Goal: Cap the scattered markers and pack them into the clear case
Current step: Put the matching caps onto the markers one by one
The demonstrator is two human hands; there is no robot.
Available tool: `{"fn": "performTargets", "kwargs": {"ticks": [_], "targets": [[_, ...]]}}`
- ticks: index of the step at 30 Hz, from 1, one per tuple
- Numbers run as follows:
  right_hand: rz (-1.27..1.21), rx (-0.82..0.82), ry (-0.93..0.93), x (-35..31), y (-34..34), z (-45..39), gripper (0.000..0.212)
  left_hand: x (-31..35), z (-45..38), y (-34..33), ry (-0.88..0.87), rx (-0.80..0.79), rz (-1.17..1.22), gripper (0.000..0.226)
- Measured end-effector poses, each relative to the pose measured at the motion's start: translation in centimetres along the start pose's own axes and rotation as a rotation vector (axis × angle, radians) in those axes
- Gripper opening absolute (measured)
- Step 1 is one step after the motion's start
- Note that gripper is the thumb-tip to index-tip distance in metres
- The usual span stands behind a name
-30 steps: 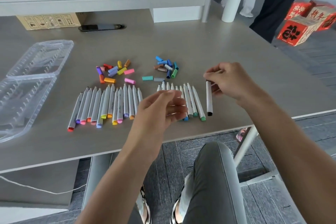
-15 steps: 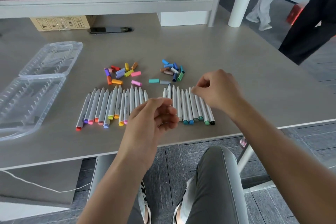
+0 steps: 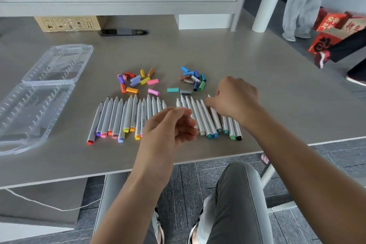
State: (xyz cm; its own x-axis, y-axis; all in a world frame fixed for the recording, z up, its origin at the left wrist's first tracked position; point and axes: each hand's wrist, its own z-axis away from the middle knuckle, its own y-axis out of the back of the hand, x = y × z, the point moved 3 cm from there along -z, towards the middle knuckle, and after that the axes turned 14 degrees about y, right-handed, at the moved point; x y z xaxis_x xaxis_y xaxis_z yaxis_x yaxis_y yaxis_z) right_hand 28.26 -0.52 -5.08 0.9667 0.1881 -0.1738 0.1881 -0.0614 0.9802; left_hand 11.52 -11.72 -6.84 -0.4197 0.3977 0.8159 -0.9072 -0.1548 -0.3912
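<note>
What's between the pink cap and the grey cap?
A teal cap lies between the pink cap and the grey cap, seen in the head view.

Bare table [image 3: 257, 77] lies right of the caps [image 3: 193, 79]; marker rows [image 3: 126, 119] (side by side) block the front edge

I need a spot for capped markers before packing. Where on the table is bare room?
Bare table lies right of the cool caps, and along the front edge under the marker rows. Crowded: between the rows and both cap piles.
</note>
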Motion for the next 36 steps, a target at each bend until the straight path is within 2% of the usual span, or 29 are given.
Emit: {"fn": "performTargets", "kwargs": {"ticks": [4, 7, 9, 12, 14, 17, 20, 22, 26, 31, 33, 36], "targets": [[-0.291, 0.023, -0.039, -0.1, 1.0, -0.4, 0.047, 0.7, -0.6, 0.1, -0.169, 0.094, -0.296, 0.012], [-0.566, 0.046, -0.035, -0.9, 1.3, -0.3, 0.044, 1.1, -1.4, -0.1, -0.199, 0.162, -0.448, 0.012], [-0.665, 0.057, -0.033, -1.5, 1.2, -0.1, 0.046, 1.2, -2.0, -0.3, -0.153, 0.151, -0.415, 0.023], [-0.748, 0.059, -0.014, -2.5, 0.7, -0.1, 0.047, 1.2, -2.6, -0.9, -0.009, 0.04, -0.186, 0.032], [-0.77, 0.048, 0.017, -3.1, 0.1, -0.5, 0.044, 1.3, -2.8, -1.1, 0.07, -0.031, -0.015, 0.028], [-0.735, 0.093, 0.051, -2.9, -0.5, -1.5, 0.03, 1.6, -2.7, -0.9, 0.101, -0.065, 0.112, 0.009], [-0.539, 0.174, 0.143, -2.8, -0.6, -2.8, 0.012, 1.7, -2.0, -0.4, 0.106, -0.056, 0.18, 0.008], [-0.413, 0.165, 0.209, -3.3, -0.8, -3.6, 0.014, 1.7, -1.7, 0.0, 0.103, -0.069, 0.214, 0.01], [-0.214, 0.029, 0.252, -4.1, -1.9, -5.2, 0.012, 1.6, -1.1, 0.9, 0.089, -0.083, 0.201, 0.014], [-0.123, -0.002, 0.259, -4.9, -1.9, -5.8, 0.01, 1.6, -1.2, 1.8, 0.088, -0.063, 0.165, 0.018], [-0.204, 0.016, 0.262, -4.6, -1.5, -5.7, 0.014, 1.6, -1.3, 2.0, 0.085, -0.066, 0.137, 0.025], [-0.595, 0.066, 0.203, -3.8, -0.5, -4.8, 0.013, 1.7, -1.2, 1.7, 0.078, -0.103, 0.106, 0.027]]}}
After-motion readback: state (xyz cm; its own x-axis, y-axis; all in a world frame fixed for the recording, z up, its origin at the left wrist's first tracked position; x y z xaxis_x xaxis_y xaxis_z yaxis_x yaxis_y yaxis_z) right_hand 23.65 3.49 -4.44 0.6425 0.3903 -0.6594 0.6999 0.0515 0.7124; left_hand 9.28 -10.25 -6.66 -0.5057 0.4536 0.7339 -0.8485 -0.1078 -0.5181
